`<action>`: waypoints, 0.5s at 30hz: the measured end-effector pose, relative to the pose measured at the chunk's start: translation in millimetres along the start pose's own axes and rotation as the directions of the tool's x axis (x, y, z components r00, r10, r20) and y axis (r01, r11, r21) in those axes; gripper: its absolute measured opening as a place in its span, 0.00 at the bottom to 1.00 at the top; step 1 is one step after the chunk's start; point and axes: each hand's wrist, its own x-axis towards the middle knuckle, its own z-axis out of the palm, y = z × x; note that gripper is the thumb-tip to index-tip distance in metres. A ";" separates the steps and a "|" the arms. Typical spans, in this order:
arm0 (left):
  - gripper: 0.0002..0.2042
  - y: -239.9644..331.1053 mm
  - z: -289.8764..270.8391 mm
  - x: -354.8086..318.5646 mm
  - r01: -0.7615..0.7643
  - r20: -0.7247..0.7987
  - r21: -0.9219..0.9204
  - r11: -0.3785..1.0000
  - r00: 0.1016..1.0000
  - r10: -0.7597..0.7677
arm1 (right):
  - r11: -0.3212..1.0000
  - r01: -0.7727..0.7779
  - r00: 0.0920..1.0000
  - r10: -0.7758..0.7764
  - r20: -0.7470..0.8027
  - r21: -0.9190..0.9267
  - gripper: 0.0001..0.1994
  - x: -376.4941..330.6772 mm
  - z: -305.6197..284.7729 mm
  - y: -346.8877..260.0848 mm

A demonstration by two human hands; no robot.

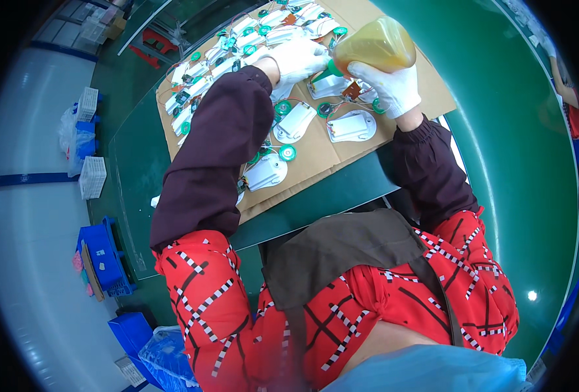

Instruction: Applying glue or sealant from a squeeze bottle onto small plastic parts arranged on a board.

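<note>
My right hand (394, 88), in a white glove, is wrapped round a clear squeeze bottle (384, 46) of amber liquid. The bottle is tipped over, its green nozzle (333, 68) pointing down and left among the parts. Just left of it is my gloved left hand (296, 60), back upward, its fingers drawn together at a white housing; what they grip is hidden. White plastic housings (296, 122) with wires and round green-rimmed discs (287, 153) lie around both hands. Below my right hand sit a small brown circuit board (351, 91) and another white housing (352, 126).
A cardboard sheet (315, 157) under the parts covers much of the green table (296, 202). Many more wired housings fill its far left. On the floor at left stand blue bins (103, 255) and white baskets (93, 178). A red stool (153, 47) is at the far left.
</note>
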 end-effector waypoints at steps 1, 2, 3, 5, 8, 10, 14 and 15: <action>0.13 3.3 1.0 0.2 -0.031 -0.045 0.114 0.993 0.998 0.037 | 1.000 0.029 0.999 -0.029 -0.023 0.011 0.20 0.5 -0.6 3.1; 0.12 4.0 1.7 -0.4 -0.056 -0.086 0.228 0.972 0.993 0.078 | 0.998 0.058 0.997 -0.057 -0.046 0.022 0.17 0.6 -0.5 5.3; 0.12 2.9 1.4 -1.5 -0.053 -0.085 0.231 0.971 0.994 0.074 | 0.998 0.059 0.997 -0.057 -0.046 0.027 0.17 0.2 -0.2 5.3; 0.12 -1.5 0.1 -3.8 -0.049 -0.025 0.042 0.998 0.998 0.051 | 0.991 0.038 0.998 -0.031 -0.058 0.132 0.17 -0.5 0.6 4.6; 0.12 -13.7 3.4 -4.7 -0.166 -0.079 0.026 0.986 0.983 0.168 | 0.999 -0.015 1.000 0.016 -0.027 0.036 0.19 -1.4 0.8 6.1; 0.12 -7.2 0.4 -7.0 -0.116 -0.080 0.039 0.992 0.990 0.119 | 0.999 -0.037 0.999 0.038 -0.017 0.035 0.19 -0.8 -0.2 4.0; 0.13 0.0 2.2 -10.9 -0.103 -0.276 0.394 0.913 0.935 0.225 | 1.000 -0.015 1.000 0.015 -0.018 0.027 0.19 -0.2 0.0 7.2; 0.13 -3.1 2.7 -8.9 -0.105 -0.276 0.394 0.913 0.934 0.227 | 1.000 -0.014 1.000 0.014 -0.019 0.026 0.19 -0.3 0.0 8.1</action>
